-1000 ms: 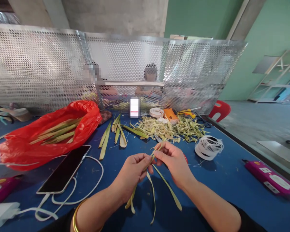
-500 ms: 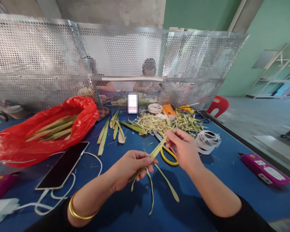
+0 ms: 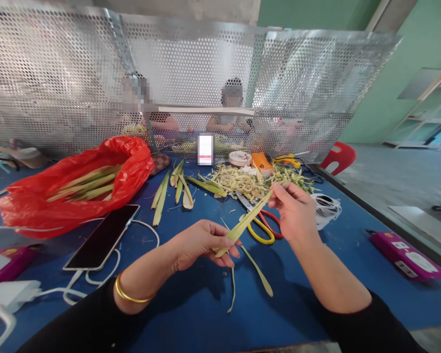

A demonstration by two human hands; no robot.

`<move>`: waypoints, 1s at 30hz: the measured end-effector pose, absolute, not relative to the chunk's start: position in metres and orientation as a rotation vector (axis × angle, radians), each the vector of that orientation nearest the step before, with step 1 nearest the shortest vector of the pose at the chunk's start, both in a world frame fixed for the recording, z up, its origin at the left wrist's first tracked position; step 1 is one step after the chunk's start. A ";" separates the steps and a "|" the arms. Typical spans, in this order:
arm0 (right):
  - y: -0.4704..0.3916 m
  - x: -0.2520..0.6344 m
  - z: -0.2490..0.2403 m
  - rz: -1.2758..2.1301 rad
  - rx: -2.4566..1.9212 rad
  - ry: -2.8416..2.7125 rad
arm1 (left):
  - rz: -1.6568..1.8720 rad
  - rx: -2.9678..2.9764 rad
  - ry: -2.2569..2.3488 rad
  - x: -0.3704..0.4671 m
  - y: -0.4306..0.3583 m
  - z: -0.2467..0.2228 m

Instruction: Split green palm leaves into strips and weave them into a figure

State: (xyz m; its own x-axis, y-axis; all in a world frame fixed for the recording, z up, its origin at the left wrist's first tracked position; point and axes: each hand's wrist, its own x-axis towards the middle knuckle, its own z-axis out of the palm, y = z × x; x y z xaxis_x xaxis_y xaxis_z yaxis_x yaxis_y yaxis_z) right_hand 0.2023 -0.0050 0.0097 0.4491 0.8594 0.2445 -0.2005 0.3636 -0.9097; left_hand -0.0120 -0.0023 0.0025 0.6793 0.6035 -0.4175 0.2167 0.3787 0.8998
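- Left hand (image 3: 210, 243): thumb and fingers close on the broad lower end of a leaf strip (image 3: 248, 220), apparently to anchor it.
- Right hand (image 3: 296, 212): thumb and fingertips pinch the tapered upper end. The two grips stand apart, probably to hold the strip straight.
- Strip location: in the air above the worktop (image 3: 191, 314), on a diagonal between the hands. From here, it is supported at its two ends only.
- Scissors (image 3: 263, 227): lie on the worktop just beside the right hand, presumably for easy reach; the strip partly covers them from view.
- Loose strips (image 3: 257, 270): two lie on the worktop below the hands, one thin, one widening at its near end.
- Red bag (image 3: 59, 215): stands at the left with its mouth spread, likely for access to the long leaves (image 3: 90, 184) inside.
- Shred heap (image 3: 238, 181): sits beyond the hands, seemingly out of their way.
- Strip appearance: pale yellow-green, slender, with faint lengthwise lines; no tear is discernible.
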 end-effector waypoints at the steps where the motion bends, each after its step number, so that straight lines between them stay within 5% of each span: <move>1: -0.006 0.202 0.010 0.836 -0.936 -0.834 | 0.292 1.207 0.816 -0.013 -0.001 0.004; 7: -0.022 0.176 0.003 1.176 -0.922 -0.964 | 0.414 1.085 0.704 -0.014 0.000 0.019; 19: -0.036 0.156 0.002 1.034 -0.986 -1.220 | 0.669 1.070 0.708 0.005 -0.019 0.007; 30: -0.030 0.165 0.005 0.934 -0.977 -0.953 | 0.431 0.987 0.667 -0.007 -0.019 0.025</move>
